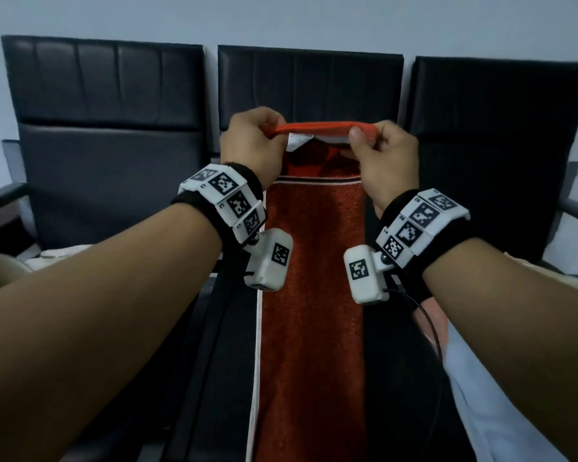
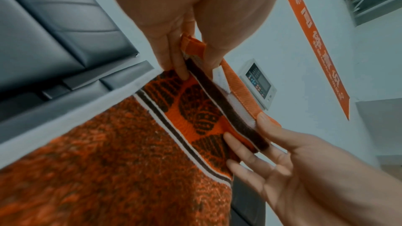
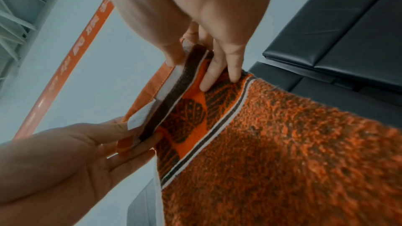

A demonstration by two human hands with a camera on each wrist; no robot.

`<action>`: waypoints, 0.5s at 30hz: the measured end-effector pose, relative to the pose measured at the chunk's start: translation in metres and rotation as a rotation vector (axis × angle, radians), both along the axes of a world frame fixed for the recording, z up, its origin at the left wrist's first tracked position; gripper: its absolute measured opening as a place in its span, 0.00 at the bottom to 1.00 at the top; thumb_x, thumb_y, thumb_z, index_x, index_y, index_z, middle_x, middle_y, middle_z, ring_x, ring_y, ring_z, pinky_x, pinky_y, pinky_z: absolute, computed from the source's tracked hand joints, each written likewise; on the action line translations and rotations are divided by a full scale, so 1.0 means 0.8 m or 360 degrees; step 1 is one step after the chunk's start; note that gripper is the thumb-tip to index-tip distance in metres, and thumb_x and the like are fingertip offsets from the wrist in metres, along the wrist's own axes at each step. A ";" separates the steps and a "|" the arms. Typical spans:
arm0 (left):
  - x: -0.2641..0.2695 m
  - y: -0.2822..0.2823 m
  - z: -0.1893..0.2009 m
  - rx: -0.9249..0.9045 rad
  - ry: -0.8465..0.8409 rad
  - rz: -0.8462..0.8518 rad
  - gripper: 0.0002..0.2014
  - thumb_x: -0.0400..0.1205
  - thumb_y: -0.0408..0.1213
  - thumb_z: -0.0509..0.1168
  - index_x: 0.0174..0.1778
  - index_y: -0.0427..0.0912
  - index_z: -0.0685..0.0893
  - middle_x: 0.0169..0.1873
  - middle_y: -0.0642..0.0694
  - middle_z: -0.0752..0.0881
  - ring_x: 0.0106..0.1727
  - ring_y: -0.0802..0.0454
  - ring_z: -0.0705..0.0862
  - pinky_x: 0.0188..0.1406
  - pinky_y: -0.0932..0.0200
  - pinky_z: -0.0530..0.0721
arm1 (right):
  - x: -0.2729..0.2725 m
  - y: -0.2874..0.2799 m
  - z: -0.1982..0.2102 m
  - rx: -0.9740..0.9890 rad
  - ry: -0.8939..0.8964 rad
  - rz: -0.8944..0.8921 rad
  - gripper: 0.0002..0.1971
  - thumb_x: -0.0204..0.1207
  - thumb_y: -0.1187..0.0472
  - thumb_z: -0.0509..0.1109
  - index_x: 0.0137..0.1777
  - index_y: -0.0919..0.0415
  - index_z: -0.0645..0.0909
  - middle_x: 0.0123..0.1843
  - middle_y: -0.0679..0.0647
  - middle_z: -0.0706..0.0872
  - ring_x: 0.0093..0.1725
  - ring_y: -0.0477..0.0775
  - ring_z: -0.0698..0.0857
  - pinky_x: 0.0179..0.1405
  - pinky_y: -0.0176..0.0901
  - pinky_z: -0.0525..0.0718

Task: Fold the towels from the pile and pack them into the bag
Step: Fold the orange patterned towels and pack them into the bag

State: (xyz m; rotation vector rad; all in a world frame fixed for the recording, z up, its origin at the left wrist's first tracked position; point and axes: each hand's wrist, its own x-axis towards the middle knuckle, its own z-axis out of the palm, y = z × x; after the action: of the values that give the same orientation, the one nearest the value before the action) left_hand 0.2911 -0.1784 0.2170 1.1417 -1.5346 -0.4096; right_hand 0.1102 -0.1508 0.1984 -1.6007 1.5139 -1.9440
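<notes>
The orange towel (image 1: 311, 295) hangs lengthwise over the middle seat of a row of black chairs (image 1: 107, 145), its upper hem raised in front of the middle backrest. The left hand (image 1: 252, 145) pinches the left corner of that hem between thumb and fingers; the right hand (image 1: 386, 158) pinches the right corner in the same way. The hem is drawn taut and level between them, with a white care label (image 1: 296, 141) hanging just beside the left hand. To execute the fold well, keep both corners level and under equal tension, bring the hem to the opposite hem, and align the white side edges before releasing. The chairs stand against a pale wall, which carries an orange banner (image 2: 315, 44) and a small control panel (image 2: 259, 85). No bag is identifiable in any view.
</notes>
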 end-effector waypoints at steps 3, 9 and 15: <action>-0.010 -0.040 -0.020 0.0024 -0.0035 0.0038 0.09 0.81 0.35 0.70 0.41 0.57 0.86 0.34 0.60 0.85 0.37 0.66 0.83 0.32 0.78 0.75 | -0.011 -0.043 -0.020 0.0035 0.0016 -0.0013 0.11 0.75 0.46 0.73 0.36 0.51 0.80 0.31 0.42 0.84 0.37 0.47 0.86 0.49 0.63 0.88; -0.026 -0.118 -0.054 0.0082 -0.0079 0.0069 0.11 0.79 0.36 0.69 0.38 0.59 0.84 0.33 0.61 0.85 0.39 0.63 0.83 0.35 0.79 0.73 | -0.028 -0.124 -0.058 0.0076 -0.0044 0.0039 0.17 0.72 0.43 0.72 0.40 0.59 0.81 0.34 0.47 0.86 0.41 0.59 0.89 0.50 0.66 0.88; -0.035 -0.175 -0.074 0.0076 -0.0046 0.0081 0.12 0.78 0.35 0.69 0.35 0.59 0.83 0.30 0.62 0.83 0.37 0.66 0.81 0.40 0.73 0.76 | -0.040 -0.183 -0.071 0.0038 -0.0039 0.0081 0.19 0.73 0.46 0.72 0.41 0.65 0.80 0.34 0.47 0.84 0.38 0.49 0.84 0.50 0.67 0.87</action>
State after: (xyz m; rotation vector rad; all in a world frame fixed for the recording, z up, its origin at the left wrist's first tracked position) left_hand 0.2629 -0.3183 0.1577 1.2257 -1.5249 -0.3988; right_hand 0.0783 -0.2970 0.1413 -1.5838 1.4668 -1.9043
